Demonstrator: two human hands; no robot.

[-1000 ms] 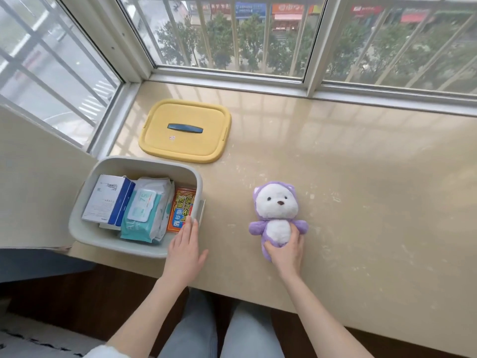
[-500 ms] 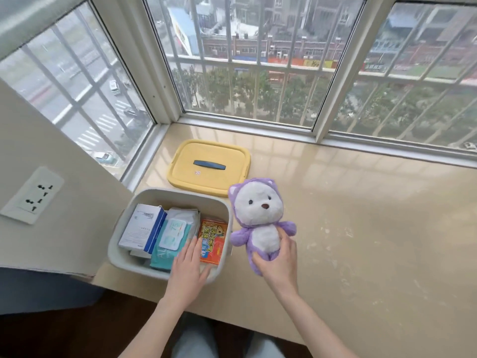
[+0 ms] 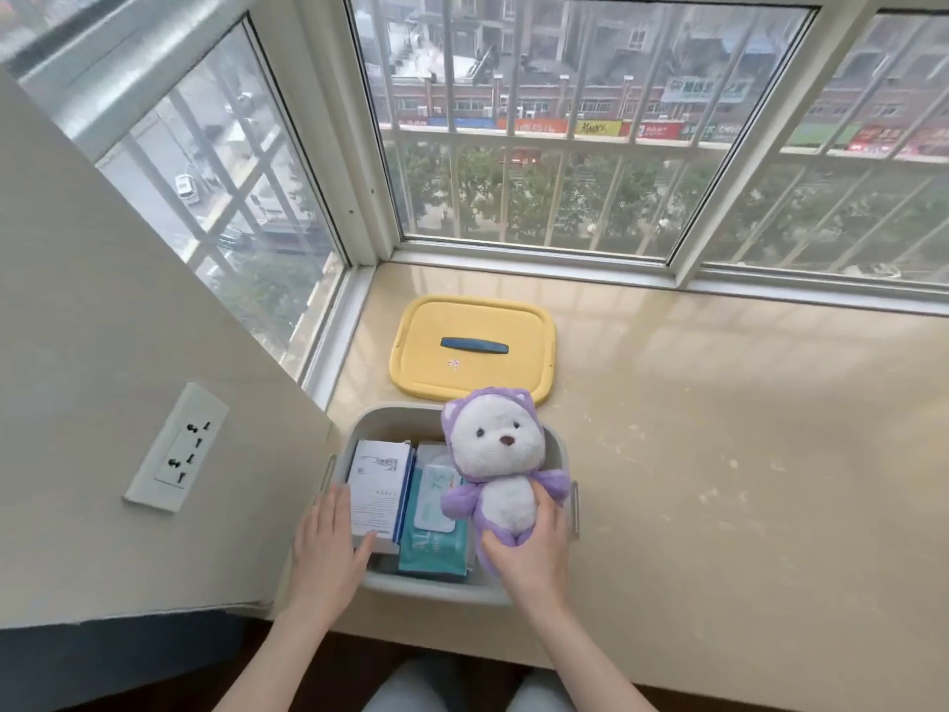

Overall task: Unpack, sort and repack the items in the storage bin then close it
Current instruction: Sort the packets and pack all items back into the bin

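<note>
Up off the counter [image 3: 719, 454] now, plush bear [image 3: 500, 454] gripped in right hand [image 3: 531, 555] over the bin [image 3: 436, 590], left hand [image 3: 326, 552] flat, lid [image 3: 472, 370] probably next.

A person seen from their own head, looking down, so only arms, hands and lap are in view. The left forearm [image 3: 267, 660] and right forearm [image 3: 590, 655] come in from the bottom edge, both slim and bare for all of their visible length, with no cloth over them. The left hand [image 3: 328, 552] and right hand [image 3: 529, 547] are bare too, with slender fingers; the nails are too small to make out. Between the arms, at the very bottom of the view, are trousers [image 3: 398, 693] of pale blue-grey cloth, perhaps denim, visible as two rounded legs with a dark gap between them.
</note>
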